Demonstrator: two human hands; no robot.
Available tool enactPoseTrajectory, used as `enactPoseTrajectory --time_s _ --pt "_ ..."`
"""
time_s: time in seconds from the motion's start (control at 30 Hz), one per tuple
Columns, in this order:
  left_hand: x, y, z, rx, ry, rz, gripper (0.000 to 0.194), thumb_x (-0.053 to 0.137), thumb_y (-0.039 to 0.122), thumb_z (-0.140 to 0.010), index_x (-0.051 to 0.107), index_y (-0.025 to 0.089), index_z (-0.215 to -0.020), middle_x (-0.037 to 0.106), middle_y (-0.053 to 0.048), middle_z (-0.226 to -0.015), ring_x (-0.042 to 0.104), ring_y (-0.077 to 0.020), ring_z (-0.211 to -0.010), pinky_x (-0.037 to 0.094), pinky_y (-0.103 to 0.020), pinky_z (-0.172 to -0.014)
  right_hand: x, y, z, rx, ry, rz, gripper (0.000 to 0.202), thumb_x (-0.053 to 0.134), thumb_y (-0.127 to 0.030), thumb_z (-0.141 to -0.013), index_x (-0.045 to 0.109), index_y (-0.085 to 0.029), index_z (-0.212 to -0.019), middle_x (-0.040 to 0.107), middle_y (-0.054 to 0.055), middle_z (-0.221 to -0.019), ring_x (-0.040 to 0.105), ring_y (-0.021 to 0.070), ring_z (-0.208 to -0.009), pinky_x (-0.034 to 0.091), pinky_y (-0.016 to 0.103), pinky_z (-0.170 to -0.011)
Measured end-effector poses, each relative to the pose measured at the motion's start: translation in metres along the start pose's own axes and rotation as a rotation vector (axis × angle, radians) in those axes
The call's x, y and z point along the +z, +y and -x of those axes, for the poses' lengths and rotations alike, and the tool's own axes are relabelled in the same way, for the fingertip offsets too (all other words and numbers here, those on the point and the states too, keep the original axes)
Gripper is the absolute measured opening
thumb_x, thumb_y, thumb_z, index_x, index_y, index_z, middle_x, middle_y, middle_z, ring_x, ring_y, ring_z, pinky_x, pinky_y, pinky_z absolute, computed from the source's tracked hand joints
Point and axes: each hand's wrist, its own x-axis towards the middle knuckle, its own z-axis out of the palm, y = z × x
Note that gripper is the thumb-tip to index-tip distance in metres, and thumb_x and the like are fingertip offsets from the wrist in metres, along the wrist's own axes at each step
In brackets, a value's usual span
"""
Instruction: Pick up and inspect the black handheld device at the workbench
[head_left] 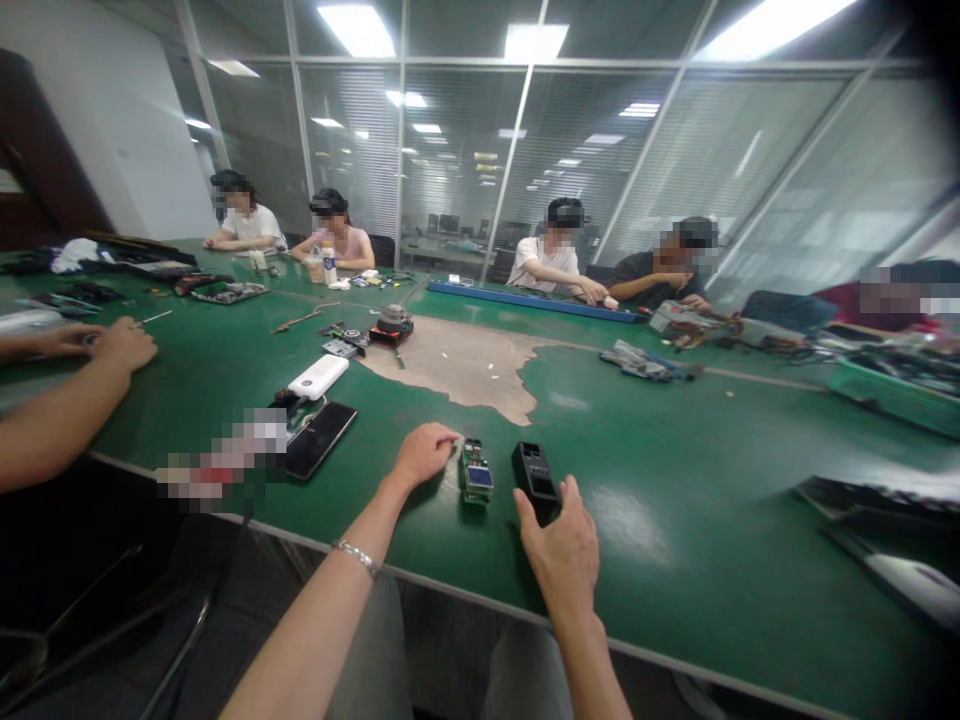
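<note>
My left hand [426,455] rests on the green table, fingers curled together, with the index fingertip at the upper left edge of a small circuit board [477,475]. A little screen sits on that board, which lies lengthwise away from me. Just right of it is a black plastic case [534,472] with cut-outs in its top. My right hand [564,545] is at the case's near end, thumb and fingers spread to either side of it. Whether they touch the case I cannot tell, as the hand covers that end.
Left of my hands lie a black phone [322,440] and a white power bank [319,376]. A bare brown patch [457,365] marks the tabletop ahead. Another person's hands [124,345] are at far left. Several people sit opposite. A green basket [892,395] stands right.
</note>
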Motion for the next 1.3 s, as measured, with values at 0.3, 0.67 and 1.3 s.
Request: enactPoseTrajectory --time_s 0.3,0.67,1.3 --pt "-0.004 0.005 0.001 0.009 0.017 0.006 0.026 0.049 0.027 -0.087 0.074 0.025 -0.096 0.072 -0.001 -0.099 0.062 -0.0163 -0.095 0.048 -0.027 -0.087 -0.009 -0.008 -0.006 0.077 -0.095 0.105 0.051 0.051 -0.053 -0.085 0.059 -0.014 -0.116 0.068 0.014 -0.095 0.062 0.0277 -0.093 0.042 0.035 -0.081" --pt "-0.005 0.005 0.002 -0.012 0.015 0.046 0.024 0.051 0.028 -0.087 0.073 0.024 -0.096 0.072 -0.002 -0.098 0.063 -0.0161 -0.095 0.048 -0.026 -0.086 -0.024 -0.075 -0.013 -0.006 -0.039 -0.098 0.047 0.052 -0.056 -0.083 0.062 -0.019 -0.109 0.070 0.009 -0.098 0.063 0.0255 -0.092 0.040 0.032 -0.080" --pt "-0.005 0.004 0.001 0.000 0.078 0.060 0.024 0.049 0.026 -0.088 0.072 0.021 -0.093 0.070 -0.003 -0.101 0.062 -0.0162 -0.097 0.048 -0.028 -0.091 -0.014 -0.090 0.006 -0.047 -0.139 0.000 0.044 0.051 -0.051 -0.086 0.059 -0.015 -0.111 0.069 0.011 -0.091 0.063 0.0246 -0.088 0.037 0.032 -0.080"
